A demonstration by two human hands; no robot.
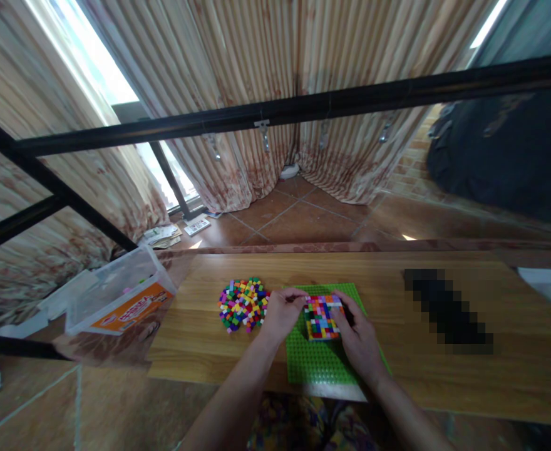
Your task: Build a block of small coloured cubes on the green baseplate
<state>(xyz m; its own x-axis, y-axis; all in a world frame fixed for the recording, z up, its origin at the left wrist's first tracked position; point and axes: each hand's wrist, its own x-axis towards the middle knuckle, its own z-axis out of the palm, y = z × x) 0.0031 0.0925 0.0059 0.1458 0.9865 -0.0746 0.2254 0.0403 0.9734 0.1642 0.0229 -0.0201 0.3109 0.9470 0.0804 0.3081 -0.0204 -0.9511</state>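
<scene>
Right hand [360, 335] grips the right side of a multicoloured slab of small square plastic bricks [322, 318], fingers curled over the far corner, thumb along the near side; left hand [282, 310] has thumb and index tips together at its far-left corner, can't tell if a loose brick is between them. Slab sits between both hands, over the far half of the studded green plastic baseplate [320, 366]; contact with it unclear. Progress, judged: slab's facing side looks largely built up, gaps too small to make out; plenty unused in the mixed-colour brick pile [242, 304] just left of the baseplate. Baseplate's near half bare. Under it, brown wooden table [200, 357]; well left of it, clear plastic box with orange label [134, 307]; right of it, black pixelated patch [449, 307], unidentifiable.
</scene>
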